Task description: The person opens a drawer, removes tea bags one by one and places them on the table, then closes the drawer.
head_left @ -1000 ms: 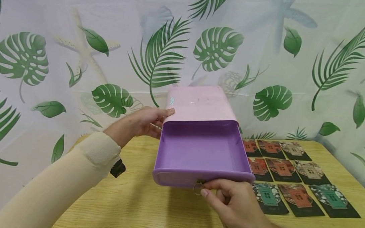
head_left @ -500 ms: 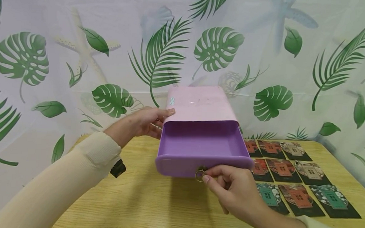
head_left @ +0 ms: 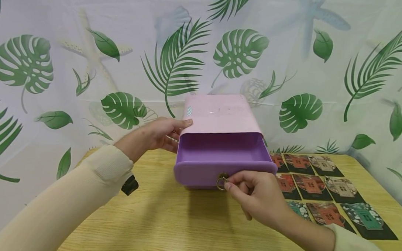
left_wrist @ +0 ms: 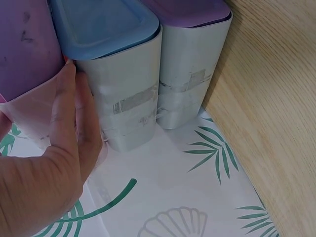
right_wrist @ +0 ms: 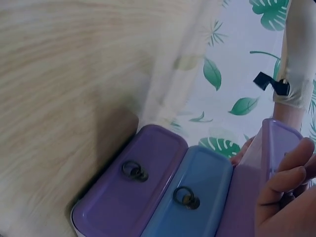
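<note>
A stacked drawer unit with a pale pink top casing (head_left: pixel 221 113) stands on the table. Its top purple drawer (head_left: pixel 199 173) is pulled partly out, the inside showing. With thumb and index finger my right hand (head_left: pixel 259 201) pinches the brass ring pull (head_left: pixel 221 184) on that drawer's front. My left hand (head_left: pixel 160 134) rests against the casing's left side, thumb on the upper edge. Its fingers (left_wrist: pixel 66 118) lie extended along the side in the left wrist view. Beneath, a blue drawer (right_wrist: pixel 210 173) and a lower purple drawer (right_wrist: pixel 113 190) are closed, each with a ring pull.
Several dark printed cards (head_left: pixel 313 185) lie in rows to the right of the drawer unit. The wooden table (head_left: pixel 124 219) extends in front. A white cloth with green leaves (head_left: pixel 75 21) hangs behind.
The top purple drawer has slid back further into its casing, with my right hand on the ring moving away from me. My left hand has stayed put.
</note>
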`<state>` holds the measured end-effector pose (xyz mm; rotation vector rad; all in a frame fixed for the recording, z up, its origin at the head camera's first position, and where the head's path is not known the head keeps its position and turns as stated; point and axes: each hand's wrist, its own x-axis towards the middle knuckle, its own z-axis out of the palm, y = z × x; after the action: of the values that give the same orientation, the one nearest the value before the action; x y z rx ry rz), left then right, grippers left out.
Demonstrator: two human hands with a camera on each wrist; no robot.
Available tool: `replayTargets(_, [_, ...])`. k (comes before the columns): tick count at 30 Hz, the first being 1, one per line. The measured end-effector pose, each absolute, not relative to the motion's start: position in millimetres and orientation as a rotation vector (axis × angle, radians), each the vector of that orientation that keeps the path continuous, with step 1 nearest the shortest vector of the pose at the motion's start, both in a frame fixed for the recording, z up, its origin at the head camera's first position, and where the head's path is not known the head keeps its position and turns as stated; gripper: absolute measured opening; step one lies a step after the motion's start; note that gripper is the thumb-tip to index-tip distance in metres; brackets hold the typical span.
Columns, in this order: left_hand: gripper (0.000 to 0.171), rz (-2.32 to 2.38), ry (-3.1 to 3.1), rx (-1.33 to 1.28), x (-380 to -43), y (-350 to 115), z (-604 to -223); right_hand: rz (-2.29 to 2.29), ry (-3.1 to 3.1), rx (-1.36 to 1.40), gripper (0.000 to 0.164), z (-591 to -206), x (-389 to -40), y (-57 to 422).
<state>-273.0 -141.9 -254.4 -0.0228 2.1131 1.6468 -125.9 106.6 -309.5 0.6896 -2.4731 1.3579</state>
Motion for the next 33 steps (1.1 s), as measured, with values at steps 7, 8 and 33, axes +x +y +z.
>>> replayTargets(7, [0.052, 1.648, 2.114, -0.009, -271.8, -141.5, -254.9, 1.313, -2.502, 0.686, 0.009, -310.0, -135.8, 108.5])
replayTargets(8, [0.052, 1.652, 2.111, -0.008, -271.6, -141.4, -254.9, 1.301, -2.505, 0.685, 0.009, -310.1, -136.9, 108.6])
replayTargets(33, [0.052, 1.679, 2.103, 0.005, -270.6, -141.4, -256.8, 1.108, -2.497, 0.764, 0.011, -311.4, -174.1, 110.0])
